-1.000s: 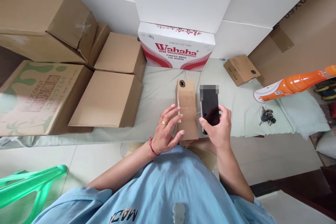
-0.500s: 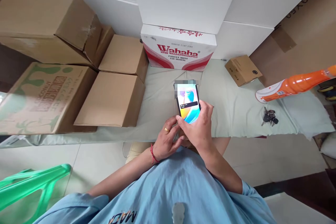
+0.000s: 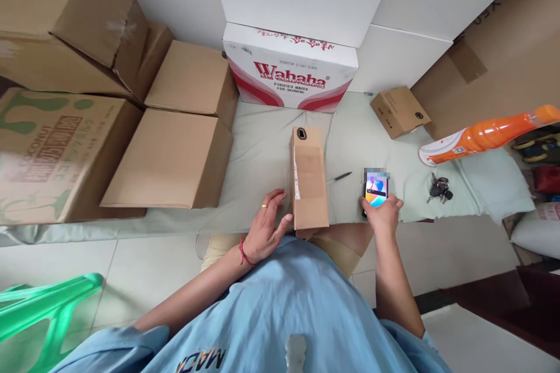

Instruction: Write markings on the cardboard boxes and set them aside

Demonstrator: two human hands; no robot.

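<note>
At three o'clock from a long brown cardboard carton (image 3: 310, 180), a black phone with a lit, colourful screen (image 3: 376, 192) is gripped at its near end between the thumb and fingers of the right hand (image 3: 383, 211); whether it is lifted cannot be told. At eight o'clock, the fingers of the left hand (image 3: 268, 226) are loosely spread, with nothing held; contact between its thumb and the carton cannot be confirmed. The carton is marked by a dark oval at its far end and a white strip along its left side; its near end is set at the front edge of the pale green cloth (image 3: 262, 145). A slender dark pen (image 3: 345, 175) is noted between carton and phone. Cloth is exposed towards nine o'clock, bounded by plain brown boxes (image 3: 161, 157); twelve o'clock is bounded by a white-and-red box (image 3: 291, 70).
</note>
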